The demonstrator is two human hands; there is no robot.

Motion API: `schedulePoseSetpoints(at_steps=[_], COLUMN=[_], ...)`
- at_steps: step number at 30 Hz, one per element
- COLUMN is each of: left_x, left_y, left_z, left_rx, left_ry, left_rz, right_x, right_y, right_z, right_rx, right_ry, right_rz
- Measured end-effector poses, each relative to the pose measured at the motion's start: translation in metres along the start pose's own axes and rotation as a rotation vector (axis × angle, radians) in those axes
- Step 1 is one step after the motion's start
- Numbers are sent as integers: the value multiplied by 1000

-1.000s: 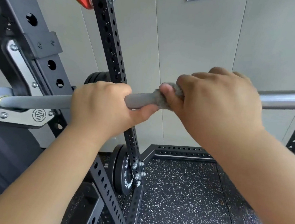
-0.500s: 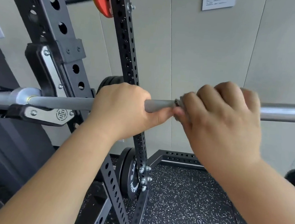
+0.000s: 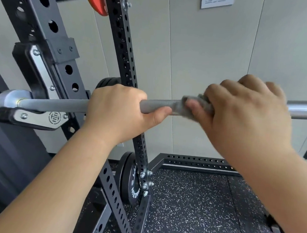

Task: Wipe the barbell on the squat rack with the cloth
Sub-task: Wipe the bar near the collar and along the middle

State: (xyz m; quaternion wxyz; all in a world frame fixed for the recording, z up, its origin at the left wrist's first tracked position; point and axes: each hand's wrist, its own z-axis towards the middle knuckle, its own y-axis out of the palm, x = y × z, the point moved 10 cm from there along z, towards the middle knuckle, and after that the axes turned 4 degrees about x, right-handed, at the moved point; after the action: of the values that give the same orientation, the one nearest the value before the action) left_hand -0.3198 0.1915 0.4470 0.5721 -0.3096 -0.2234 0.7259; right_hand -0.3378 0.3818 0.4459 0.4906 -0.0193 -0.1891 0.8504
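Left hand (image 3: 119, 110) grips racked barbell (image 3: 58, 104) bare; right hand (image 3: 244, 117), fingers curled, clamps grey cloth (image 3: 190, 107) around the shaft.

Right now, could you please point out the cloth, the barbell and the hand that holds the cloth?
cloth (image 3: 182, 111), head view, on its bunched left edge.
barbell (image 3: 158, 103), head view, on the bare knurled shaft just left of the cloth.
right hand (image 3: 244, 115), head view, on the back of the hand gripping the cloth.
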Motion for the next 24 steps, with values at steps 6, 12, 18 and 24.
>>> schedulePoseSetpoints(at_steps=[6,12,18,24], left_x=[-2,-2,5,35], left_y=[-4,-2,0,-14], left_z=[-2,-23,-37,-20], left_rx=[130,285,349,445], left_ry=[14,12,-98,71], left_rz=[-29,-72,-53,-111], right_x=[-25,21,-19,13], right_y=[-5,-14,-9,-7], right_z=[-17,1,-26,3], right_rx=[170,123,174,95], right_ry=[51,116,-1,97], right_rz=[-100,8,-97,-13])
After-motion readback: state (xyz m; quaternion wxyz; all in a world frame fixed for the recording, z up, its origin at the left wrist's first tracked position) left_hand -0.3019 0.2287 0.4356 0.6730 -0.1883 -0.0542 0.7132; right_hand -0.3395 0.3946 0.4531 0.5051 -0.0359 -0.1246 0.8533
